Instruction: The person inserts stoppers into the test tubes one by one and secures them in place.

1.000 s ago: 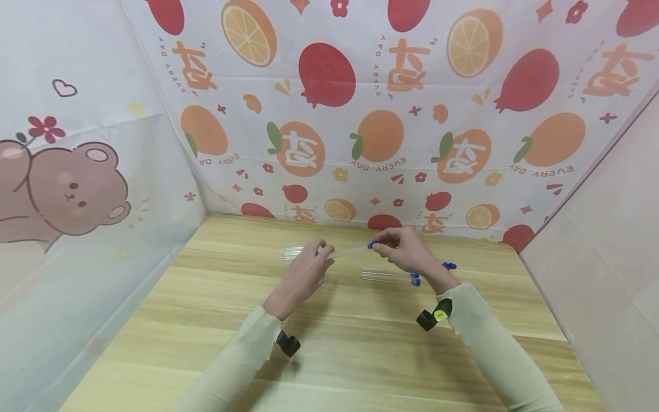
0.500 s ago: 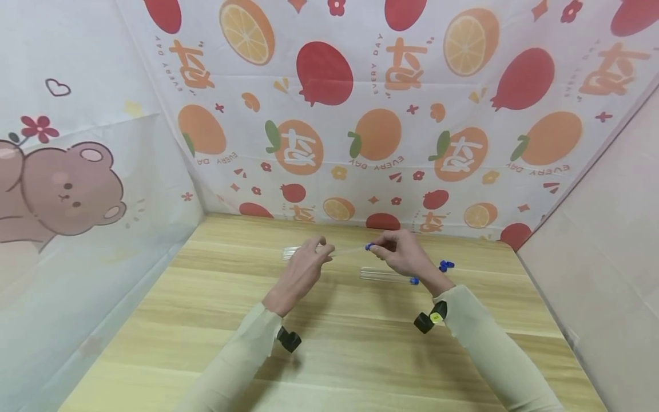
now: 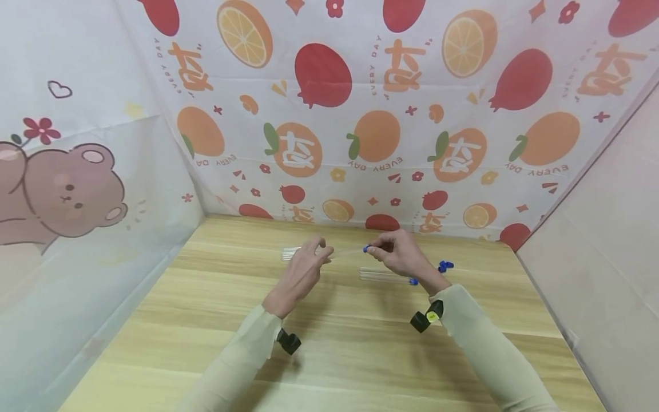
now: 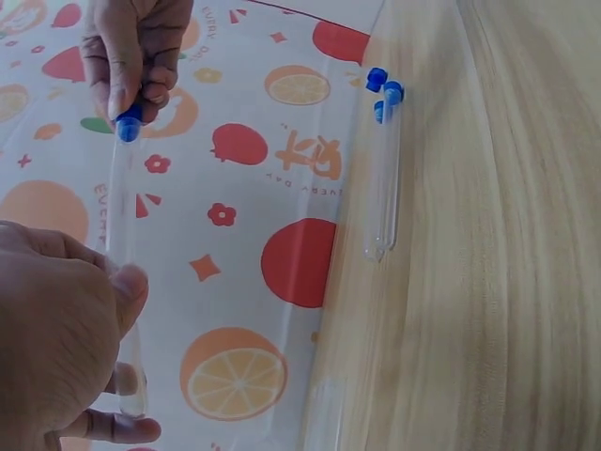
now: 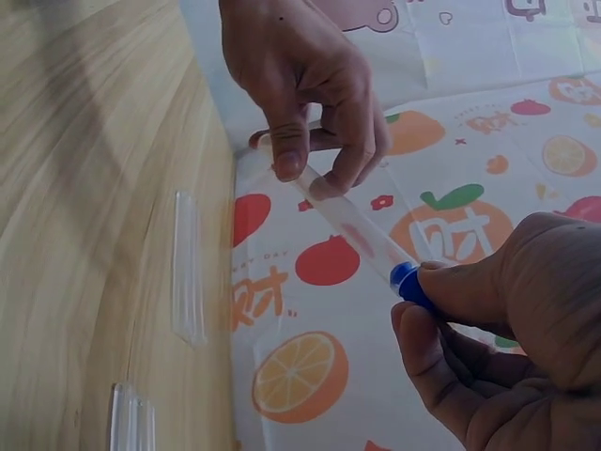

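Observation:
My left hand (image 3: 304,272) holds a clear test tube (image 5: 343,216) between thumb and fingers, raised off the table and lying slanted. At the tube's other end, a blue cap (image 5: 408,284) is pinched by the thumb and forefinger of my right hand (image 3: 407,254). The cap sits on the tube's mouth; how tightly it fits cannot be told. Just below the hands in the head view, several tubes (image 3: 381,275) lie side by side, with blue caps at their right ends partly hidden by my right wrist.
Loose blue caps (image 3: 445,266) lie right of the right wrist. A bundle of clear tubes (image 3: 290,253) lies behind the left hand, partly covered by it. The wooden table (image 3: 350,355) meets a fruit-print cloth (image 3: 334,137) at the back.
My right forearm has shifted slightly left, and the cap's tilt has altered a little between the fingers. My left hand keeps its hold on the tube. The head view has drifted slightly.

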`<move>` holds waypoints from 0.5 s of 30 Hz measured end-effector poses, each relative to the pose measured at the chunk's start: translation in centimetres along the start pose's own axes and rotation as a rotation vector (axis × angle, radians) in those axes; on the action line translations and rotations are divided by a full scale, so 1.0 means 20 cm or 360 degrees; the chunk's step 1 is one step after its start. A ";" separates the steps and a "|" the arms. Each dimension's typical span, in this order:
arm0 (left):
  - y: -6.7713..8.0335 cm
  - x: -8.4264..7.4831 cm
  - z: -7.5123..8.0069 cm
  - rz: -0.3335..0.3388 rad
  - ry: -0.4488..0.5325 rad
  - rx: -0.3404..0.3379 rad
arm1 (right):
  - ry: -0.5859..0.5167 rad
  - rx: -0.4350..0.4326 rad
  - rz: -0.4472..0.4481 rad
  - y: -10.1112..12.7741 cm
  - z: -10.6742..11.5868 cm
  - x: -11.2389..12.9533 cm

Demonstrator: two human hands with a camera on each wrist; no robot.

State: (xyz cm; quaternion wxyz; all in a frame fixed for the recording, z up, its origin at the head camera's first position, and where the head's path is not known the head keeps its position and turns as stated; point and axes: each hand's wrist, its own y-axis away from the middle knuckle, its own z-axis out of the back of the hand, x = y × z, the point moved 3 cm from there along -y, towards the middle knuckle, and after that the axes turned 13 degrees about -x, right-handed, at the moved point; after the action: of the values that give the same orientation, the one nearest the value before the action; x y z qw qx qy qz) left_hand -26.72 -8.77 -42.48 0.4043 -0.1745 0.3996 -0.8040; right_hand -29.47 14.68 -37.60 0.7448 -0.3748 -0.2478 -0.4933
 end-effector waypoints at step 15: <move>-0.02 -0.09 0.02 0.0163 0.0045 0.0156 | -0.0109 0.0114 -0.0191 0.02 0.06 -0.10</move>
State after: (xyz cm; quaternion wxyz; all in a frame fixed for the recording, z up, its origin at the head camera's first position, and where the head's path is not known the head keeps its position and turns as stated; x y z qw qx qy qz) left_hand -25.60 -7.48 -41.86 0.4475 -0.1224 0.3737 -0.8032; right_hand -29.81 16.78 -38.57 0.7179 -0.3490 -0.3128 -0.5148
